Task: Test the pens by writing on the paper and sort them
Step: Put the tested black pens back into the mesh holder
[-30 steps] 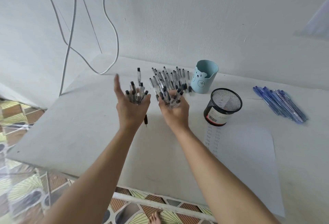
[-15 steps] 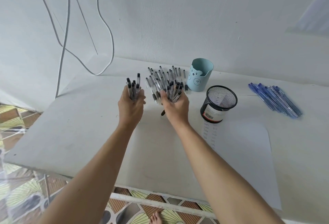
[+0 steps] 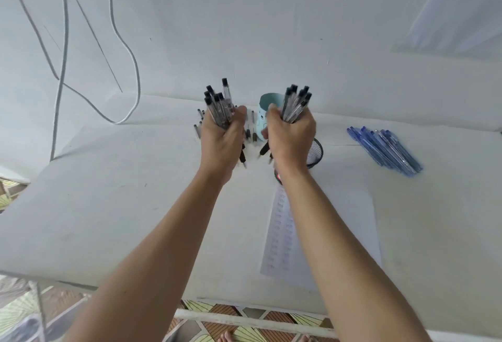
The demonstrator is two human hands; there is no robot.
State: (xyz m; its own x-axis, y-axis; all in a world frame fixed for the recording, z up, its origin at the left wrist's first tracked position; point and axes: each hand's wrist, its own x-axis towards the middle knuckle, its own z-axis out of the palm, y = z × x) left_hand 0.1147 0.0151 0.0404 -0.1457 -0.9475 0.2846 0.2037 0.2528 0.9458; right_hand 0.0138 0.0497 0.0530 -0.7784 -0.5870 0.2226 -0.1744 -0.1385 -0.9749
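Observation:
My left hand (image 3: 224, 140) grips a bundle of clear black-capped pens (image 3: 218, 105), held upright above the table. My right hand (image 3: 292, 137) grips a second bundle of black pens (image 3: 296, 105), also upright. A few black pens (image 3: 199, 124) still lie on the table behind my left hand. The light blue cup (image 3: 267, 105) stands behind my hands, partly hidden. My right wrist hides most of the black mesh cup (image 3: 316, 154). The paper (image 3: 350, 222) with columns of written marks lies under my right forearm. A pile of blue pens (image 3: 385, 148) lies at the right.
White cables (image 3: 127, 50) hang down the wall at the back left and reach the white table (image 3: 108, 205). The wall runs close behind the cups. The table's front edge is below, with patterned floor and toes under it.
Both hands closed round bundles of black pens and lifted them off the table. Most of the loose black pile is gone from the table. The camera tilted down and closer.

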